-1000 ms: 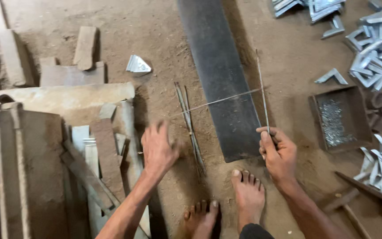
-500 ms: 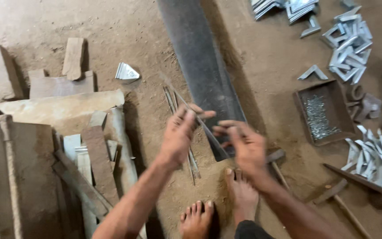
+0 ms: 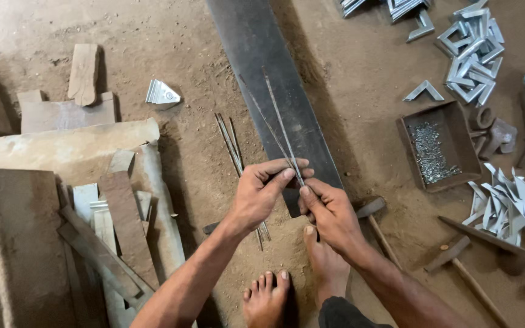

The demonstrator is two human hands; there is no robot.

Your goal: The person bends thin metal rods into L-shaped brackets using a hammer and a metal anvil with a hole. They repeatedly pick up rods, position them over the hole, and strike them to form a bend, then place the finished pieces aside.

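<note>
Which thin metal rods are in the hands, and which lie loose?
The pair over the dark plate is pinched by both hands; the rod bundle lies on dirt.

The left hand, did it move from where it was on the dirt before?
Yes. The left hand has lifted off the dirt and gone right, toward the dark metal strip, where it meets the right hand on the thin rods.

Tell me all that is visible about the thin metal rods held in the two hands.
The thin rods are two slim, grey, straight metal wires. They meet near their lower ends, pinched between the fingers of the left hand and the right hand. They spread slightly as they point away from the person, above the dark flat metal strip on the dirt floor.
</note>
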